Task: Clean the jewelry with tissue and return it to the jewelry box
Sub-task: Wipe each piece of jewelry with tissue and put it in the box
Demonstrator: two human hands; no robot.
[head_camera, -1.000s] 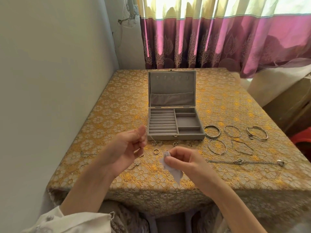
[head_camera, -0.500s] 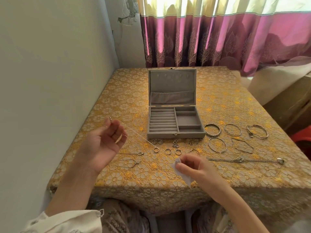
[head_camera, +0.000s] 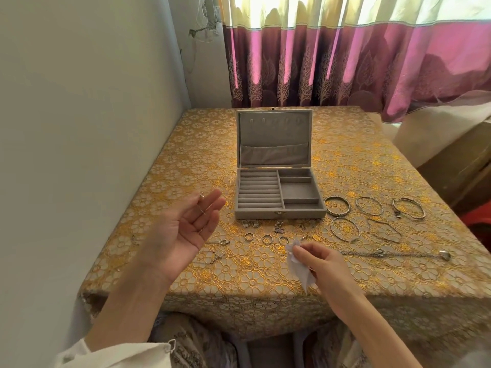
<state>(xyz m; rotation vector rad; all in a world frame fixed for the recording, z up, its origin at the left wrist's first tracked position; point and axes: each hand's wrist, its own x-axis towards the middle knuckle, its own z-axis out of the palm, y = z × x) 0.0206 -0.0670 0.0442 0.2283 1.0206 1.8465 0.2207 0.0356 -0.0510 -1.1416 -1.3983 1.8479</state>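
My left hand (head_camera: 190,229) has swung out, palm up and fingers spread wide, the thin silver chain (head_camera: 202,208) draped across them, while my right hand (head_camera: 316,261) pinches the crumpled white tissue (head_camera: 299,266) low over the counter (head_camera: 265,261). Wiping looks done; next I'd carry the chain right into the open grey velvet jewelry box (head_camera: 279,192), clear of the wall (head_camera: 79,128) close on the left.

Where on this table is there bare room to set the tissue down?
Free: the cloth left of the jewelry box toward the wall, and the strip between box and curtain. Crowded: rings before the box, bangles to its right.
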